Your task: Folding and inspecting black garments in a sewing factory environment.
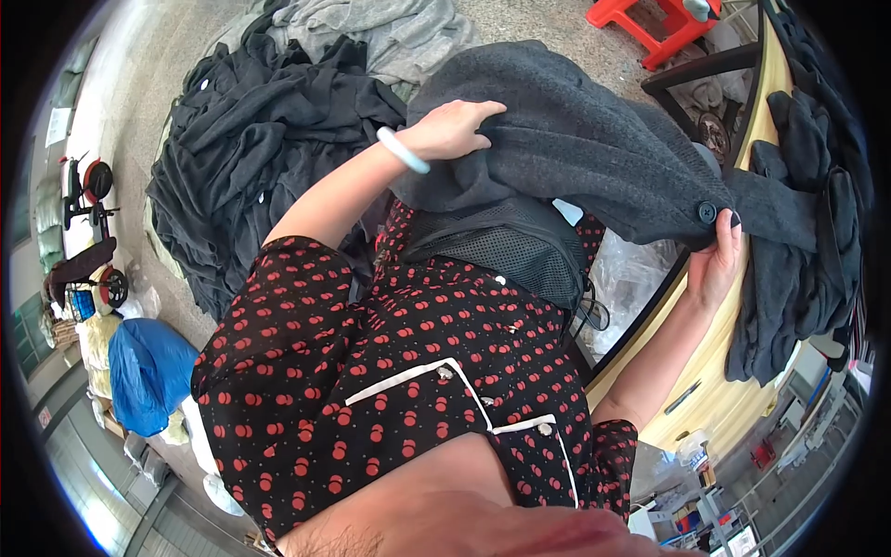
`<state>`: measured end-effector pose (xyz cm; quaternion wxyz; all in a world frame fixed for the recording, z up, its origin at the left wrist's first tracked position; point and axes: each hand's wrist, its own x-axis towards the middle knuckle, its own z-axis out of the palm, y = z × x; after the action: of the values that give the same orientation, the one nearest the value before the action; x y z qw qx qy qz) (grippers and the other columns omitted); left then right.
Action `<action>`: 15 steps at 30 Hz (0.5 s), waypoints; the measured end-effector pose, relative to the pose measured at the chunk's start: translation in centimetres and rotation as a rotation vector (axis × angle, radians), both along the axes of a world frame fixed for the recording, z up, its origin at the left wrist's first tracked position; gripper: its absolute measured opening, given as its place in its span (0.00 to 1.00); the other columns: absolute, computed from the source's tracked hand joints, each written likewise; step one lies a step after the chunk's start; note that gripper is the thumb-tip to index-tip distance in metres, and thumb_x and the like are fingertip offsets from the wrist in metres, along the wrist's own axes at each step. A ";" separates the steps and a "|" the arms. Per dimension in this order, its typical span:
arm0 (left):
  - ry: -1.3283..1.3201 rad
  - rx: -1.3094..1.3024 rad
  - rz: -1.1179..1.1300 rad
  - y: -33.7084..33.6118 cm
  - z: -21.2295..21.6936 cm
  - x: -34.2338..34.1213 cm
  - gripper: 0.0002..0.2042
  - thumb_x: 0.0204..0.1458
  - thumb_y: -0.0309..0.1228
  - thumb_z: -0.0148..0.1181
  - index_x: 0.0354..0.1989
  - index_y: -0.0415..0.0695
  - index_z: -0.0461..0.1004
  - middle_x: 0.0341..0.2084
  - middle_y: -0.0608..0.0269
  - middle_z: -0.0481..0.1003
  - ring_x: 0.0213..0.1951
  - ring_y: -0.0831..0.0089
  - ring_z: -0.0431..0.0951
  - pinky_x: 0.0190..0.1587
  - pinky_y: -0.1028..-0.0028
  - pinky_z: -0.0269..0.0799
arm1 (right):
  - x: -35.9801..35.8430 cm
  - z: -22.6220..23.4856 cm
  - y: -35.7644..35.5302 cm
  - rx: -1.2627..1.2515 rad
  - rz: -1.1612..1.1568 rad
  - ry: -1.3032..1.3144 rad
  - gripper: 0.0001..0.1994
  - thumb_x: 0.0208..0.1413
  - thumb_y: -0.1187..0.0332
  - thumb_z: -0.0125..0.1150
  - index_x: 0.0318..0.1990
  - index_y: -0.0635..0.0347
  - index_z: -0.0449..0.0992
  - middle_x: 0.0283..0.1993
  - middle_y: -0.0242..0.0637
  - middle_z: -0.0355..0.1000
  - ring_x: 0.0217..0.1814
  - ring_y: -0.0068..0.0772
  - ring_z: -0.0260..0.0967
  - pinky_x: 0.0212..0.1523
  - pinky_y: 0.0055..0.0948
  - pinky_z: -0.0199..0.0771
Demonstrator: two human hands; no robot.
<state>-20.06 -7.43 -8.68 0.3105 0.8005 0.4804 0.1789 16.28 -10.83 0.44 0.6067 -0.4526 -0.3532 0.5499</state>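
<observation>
Both hands grip a dark grey knitted woollen garment with a round dark button [575,153]: the left hand [455,130] clenches its upper fold, the right hand [715,265] pinches its edge beside the button. It hangs over the person's lap, beside the pale wooden worktop [715,371] stacked with dark garments [807,232].

You see an evenly daylit scene with soft, faint shadows, brightest on the pale floor [139,74] at upper left, while strong fisheye bending and a black vignette ring the edges, and the near bottom blurs.
</observation>
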 end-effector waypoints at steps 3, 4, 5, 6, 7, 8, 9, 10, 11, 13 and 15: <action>0.208 0.035 -0.024 1.2 -0.9 1.1 0.21 0.40 0.27 0.58 0.46 0.38 0.65 0.22 0.49 0.72 0.31 0.52 0.73 0.36 0.60 0.67 | 0.6 -0.4 -0.2 0.048 0.090 -0.006 0.09 0.56 0.73 0.50 0.43 0.63 0.70 0.43 0.32 0.70 0.45 0.21 0.66 0.49 0.21 0.63; 0.270 -0.041 -0.047 1.6 0.3 1.6 0.15 0.41 0.28 0.57 0.39 0.39 0.68 0.29 0.48 0.73 0.37 0.54 0.73 0.39 0.60 0.68 | 0.6 -0.4 -0.4 0.045 0.082 -0.009 0.09 0.56 0.73 0.49 0.43 0.62 0.70 0.42 0.31 0.70 0.45 0.20 0.66 0.49 0.20 0.62; 0.266 -0.032 -0.064 1.6 0.8 1.8 0.15 0.41 0.28 0.57 0.39 0.39 0.68 0.29 0.48 0.73 0.37 0.54 0.73 0.39 0.60 0.68 | 0.7 -0.4 -0.6 0.051 0.063 -0.014 0.09 0.56 0.73 0.49 0.43 0.62 0.70 0.42 0.31 0.70 0.45 0.20 0.66 0.49 0.20 0.62; 0.288 -0.035 -0.047 1.6 1.2 1.6 0.13 0.41 0.28 0.56 0.38 0.40 0.68 0.28 0.48 0.73 0.37 0.54 0.73 0.38 0.60 0.69 | 0.9 -0.4 -0.7 0.033 0.042 -0.032 0.09 0.56 0.73 0.49 0.43 0.62 0.70 0.42 0.31 0.70 0.45 0.20 0.66 0.48 0.20 0.63; 0.313 -0.038 -0.031 1.5 1.6 1.3 0.12 0.41 0.29 0.55 0.37 0.42 0.68 0.28 0.48 0.73 0.36 0.54 0.73 0.37 0.59 0.69 | 1.1 -0.6 -0.9 0.015 0.021 -0.046 0.09 0.56 0.73 0.49 0.44 0.62 0.70 0.42 0.31 0.70 0.45 0.21 0.66 0.48 0.21 0.63; 0.313 0.026 -0.027 1.1 2.3 0.8 0.12 0.40 0.29 0.54 0.36 0.44 0.68 0.26 0.50 0.73 0.34 0.55 0.74 0.35 0.59 0.69 | 1.8 -0.9 -0.9 -0.016 0.008 -0.048 0.09 0.56 0.73 0.49 0.44 0.62 0.70 0.43 0.32 0.70 0.45 0.22 0.66 0.49 0.22 0.63; 0.197 0.190 -0.054 0.9 2.3 -0.1 0.12 0.39 0.29 0.54 0.35 0.44 0.68 0.28 0.53 0.71 0.34 0.55 0.72 0.34 0.60 0.69 | 2.2 -0.9 -1.4 -0.020 -0.009 -0.045 0.09 0.56 0.73 0.49 0.44 0.62 0.70 0.43 0.32 0.70 0.45 0.22 0.66 0.49 0.22 0.63; 0.229 0.213 -0.075 0.6 4.2 -0.7 0.11 0.38 0.30 0.55 0.33 0.43 0.68 0.31 0.55 0.68 0.35 0.56 0.70 0.35 0.62 0.68 | 2.2 -0.4 -1.5 -0.016 -0.010 -0.030 0.10 0.56 0.73 0.49 0.45 0.62 0.69 0.43 0.33 0.70 0.46 0.23 0.66 0.49 0.23 0.64; 0.106 0.324 -0.112 0.4 5.8 -1.3 0.10 0.36 0.29 0.57 0.29 0.41 0.67 0.32 0.56 0.67 0.35 0.57 0.69 0.37 0.65 0.67 | 2.2 0.2 -1.6 -0.012 -0.009 -0.015 0.10 0.56 0.73 0.49 0.45 0.62 0.69 0.44 0.34 0.70 0.46 0.23 0.66 0.49 0.23 0.64; -0.254 0.194 -0.159 -0.2 9.6 -2.1 0.08 0.34 0.23 0.54 0.24 0.38 0.63 0.26 0.60 0.65 0.30 0.67 0.67 0.35 0.73 0.63 | 2.7 1.9 -2.2 0.054 -0.102 -0.010 0.12 0.56 0.70 0.49 0.47 0.65 0.68 0.47 0.37 0.68 0.49 0.27 0.65 0.53 0.30 0.62; -0.481 -0.285 -0.204 -0.8 13.1 -2.7 0.07 0.37 0.22 0.53 0.24 0.38 0.62 0.23 0.67 0.65 0.28 0.78 0.65 0.33 0.78 0.61 | 3.1 4.2 -3.4 0.117 -0.108 0.111 0.13 0.57 0.69 0.49 0.47 0.65 0.68 0.48 0.37 0.68 0.49 0.27 0.65 0.53 0.32 0.62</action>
<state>-22.71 -8.23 4.45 0.5409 0.7278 0.3303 0.2620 19.36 -14.25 4.63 0.6794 -0.4036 -0.3258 0.5190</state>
